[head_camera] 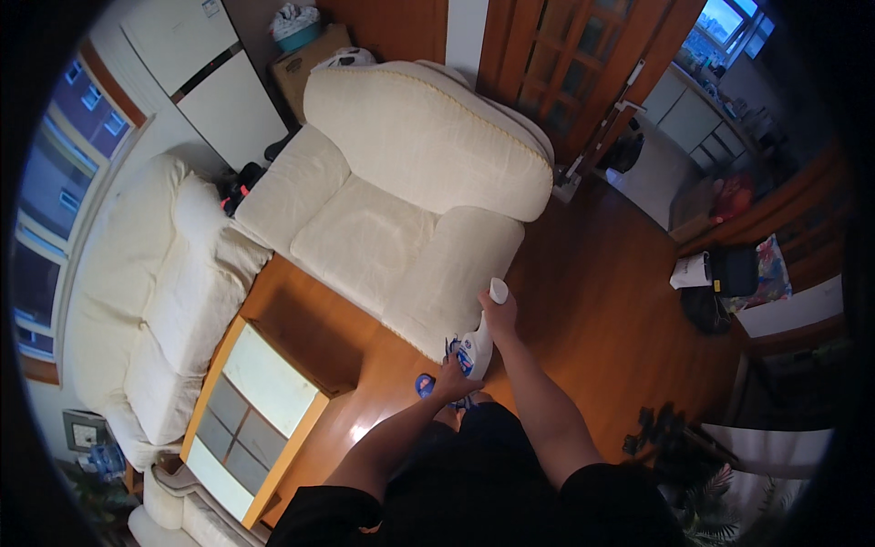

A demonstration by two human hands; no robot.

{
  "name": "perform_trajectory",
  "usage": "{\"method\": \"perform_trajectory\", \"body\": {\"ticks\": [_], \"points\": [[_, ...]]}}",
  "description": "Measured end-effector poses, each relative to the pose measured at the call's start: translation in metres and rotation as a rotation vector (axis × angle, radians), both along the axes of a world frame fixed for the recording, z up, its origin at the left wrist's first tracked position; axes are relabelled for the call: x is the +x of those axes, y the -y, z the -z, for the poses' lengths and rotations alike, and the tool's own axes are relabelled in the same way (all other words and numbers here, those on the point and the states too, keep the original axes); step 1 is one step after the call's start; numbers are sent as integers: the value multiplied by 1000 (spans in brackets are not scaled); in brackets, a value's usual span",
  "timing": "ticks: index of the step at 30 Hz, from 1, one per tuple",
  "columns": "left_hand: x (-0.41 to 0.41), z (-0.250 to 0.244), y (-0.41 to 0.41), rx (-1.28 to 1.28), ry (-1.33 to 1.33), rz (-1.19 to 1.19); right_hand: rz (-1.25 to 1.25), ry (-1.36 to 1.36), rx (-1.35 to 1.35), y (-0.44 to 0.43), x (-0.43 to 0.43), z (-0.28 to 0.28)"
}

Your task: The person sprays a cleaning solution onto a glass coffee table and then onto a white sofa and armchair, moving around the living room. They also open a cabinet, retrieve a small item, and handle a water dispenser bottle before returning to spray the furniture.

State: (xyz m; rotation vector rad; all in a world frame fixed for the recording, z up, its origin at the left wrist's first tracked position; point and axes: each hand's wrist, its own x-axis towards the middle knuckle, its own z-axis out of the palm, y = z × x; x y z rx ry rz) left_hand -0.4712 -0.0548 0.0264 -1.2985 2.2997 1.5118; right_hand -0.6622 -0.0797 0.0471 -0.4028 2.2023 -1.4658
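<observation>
A white plastic bottle-like container with a blue printed label is in front of my body, beside the near arm of a cream armchair. My right hand is closed around its narrow upper part, and a white rounded end sticks out above the fingers. Lower down, my left hand grips the body by the label. Below the hands, a blue slipper shows on the floor; my legs are mostly hidden by dark clothing.
The cream armchair stands directly ahead. To the left are a glass-topped coffee table and a white-covered sofa. Wooden doors open onto another room at the upper right. Bags lie at the right.
</observation>
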Motion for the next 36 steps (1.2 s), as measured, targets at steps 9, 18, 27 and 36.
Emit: {"method": "perform_trajectory", "body": {"ticks": [9,18,27,36], "points": [[14,19,-56,29,6,-60,-12,-100,174,-40,24,-25],[27,44,-154,123,-200,-325,-367,-129,54,-89,59,-11],[41,57,-277,86,-263,-629,-587,-149,220,-158,107,-16],[37,55,-288,54,-170,-645,-666,-188,88,-170,110,-1]]}}
